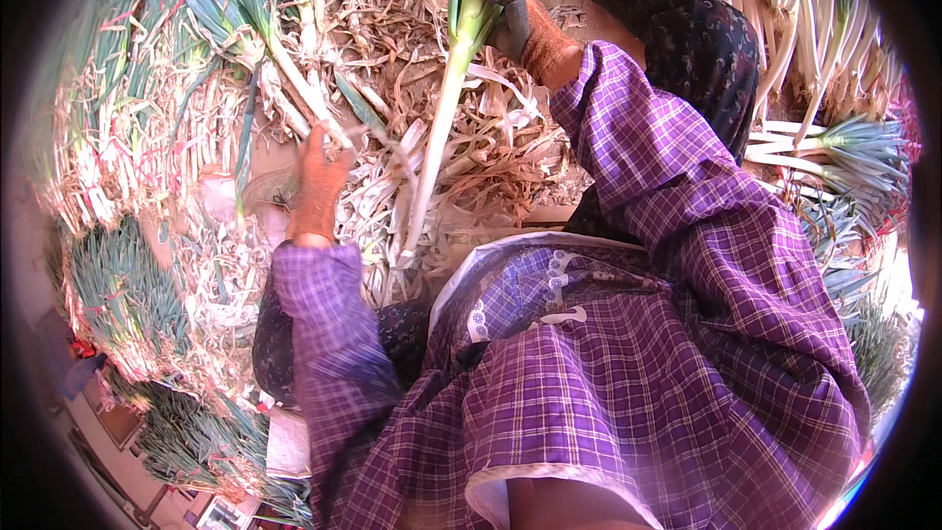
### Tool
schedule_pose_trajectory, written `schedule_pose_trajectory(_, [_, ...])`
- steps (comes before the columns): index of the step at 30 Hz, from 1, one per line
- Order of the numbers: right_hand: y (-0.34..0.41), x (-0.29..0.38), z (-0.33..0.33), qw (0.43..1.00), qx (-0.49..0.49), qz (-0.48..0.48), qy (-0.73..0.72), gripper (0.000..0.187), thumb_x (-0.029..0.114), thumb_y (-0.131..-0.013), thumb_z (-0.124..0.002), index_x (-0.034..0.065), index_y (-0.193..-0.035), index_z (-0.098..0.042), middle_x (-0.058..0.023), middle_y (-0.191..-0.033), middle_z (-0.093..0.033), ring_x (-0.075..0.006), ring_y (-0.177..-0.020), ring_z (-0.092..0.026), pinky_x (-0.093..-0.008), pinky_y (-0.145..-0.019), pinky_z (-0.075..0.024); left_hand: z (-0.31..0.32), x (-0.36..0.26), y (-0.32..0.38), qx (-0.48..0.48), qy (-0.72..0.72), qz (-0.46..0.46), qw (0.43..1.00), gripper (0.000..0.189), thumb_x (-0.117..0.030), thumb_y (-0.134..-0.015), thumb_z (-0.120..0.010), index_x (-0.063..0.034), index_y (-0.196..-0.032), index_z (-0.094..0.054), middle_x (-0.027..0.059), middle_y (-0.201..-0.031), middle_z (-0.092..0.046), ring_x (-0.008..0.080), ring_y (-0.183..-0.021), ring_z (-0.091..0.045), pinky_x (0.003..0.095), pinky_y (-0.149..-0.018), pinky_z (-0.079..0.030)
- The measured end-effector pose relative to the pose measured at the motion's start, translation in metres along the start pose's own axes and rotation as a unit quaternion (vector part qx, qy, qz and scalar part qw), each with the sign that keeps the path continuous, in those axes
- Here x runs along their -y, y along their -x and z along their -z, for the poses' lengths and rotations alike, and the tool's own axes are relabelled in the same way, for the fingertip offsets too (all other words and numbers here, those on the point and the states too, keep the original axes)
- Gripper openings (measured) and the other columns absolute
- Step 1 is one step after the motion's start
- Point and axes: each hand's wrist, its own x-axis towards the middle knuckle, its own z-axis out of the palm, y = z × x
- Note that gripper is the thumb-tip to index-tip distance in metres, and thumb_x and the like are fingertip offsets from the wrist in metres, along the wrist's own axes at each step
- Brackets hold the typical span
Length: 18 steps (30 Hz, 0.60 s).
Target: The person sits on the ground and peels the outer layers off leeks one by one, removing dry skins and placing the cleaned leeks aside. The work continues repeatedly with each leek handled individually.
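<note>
My right hand [515, 29], in an orange glove with a grey coated palm, grips a large Welsh onion [444, 114] just where its green leaves begin. The white stalk slants down and left, with the root end low, near my lap. My left hand [321, 180], also in an orange glove, is blurred and apart from that stalk. Its fingertips are close to the white end of another onion [298, 81] lying on the pile at the upper left. Whether this hand holds anything cannot be made out.
Dry peeled husks [397, 29] cover the ground before me. Onion bundles with red ties [125, 294] line the left side. Unbundled long white onions [795, 22] lie at the upper right, with more onions [861, 151] below. My bent knee [699, 51] stands beside my right arm.
</note>
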Motion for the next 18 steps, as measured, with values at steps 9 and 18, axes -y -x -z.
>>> schedule_pose_trajectory(9, [0.035, 0.032, -0.074, 0.998, -0.052, -0.017, -0.042, 0.047, 0.038, -0.089, -0.067, 0.0028, -0.119, -0.055, -0.0089, -0.104, -0.065, -0.0257, -0.097, -0.066, -0.0443, -0.092, -0.0524, -0.117, -0.097, 0.026, -0.115, 0.11, 0.035, 0.987, 0.035, -0.021, -0.078, -0.073, -0.0056, -0.104, -0.055, 0.0177, -0.086, -0.067, 0.0359, -0.079, -0.066, 0.0433, -0.069, -0.05])
schedule_pose_trajectory(18, [0.075, -0.01, -0.052, 0.961, 0.107, -0.091, 0.239, 0.031, 0.018, -0.091, -0.067, -0.0031, -0.112, -0.059, -0.008, -0.099, -0.066, -0.0187, -0.092, -0.066, -0.0332, -0.08, -0.0572, -0.111, -0.083, 0.023, 0.075, 0.481, 0.141, 0.862, 0.016, -0.011, -0.081, -0.071, -0.0024, -0.09, -0.062, 0.0011, -0.067, -0.055, 0.0125, -0.05, -0.052, 0.0275, -0.048, -0.044])
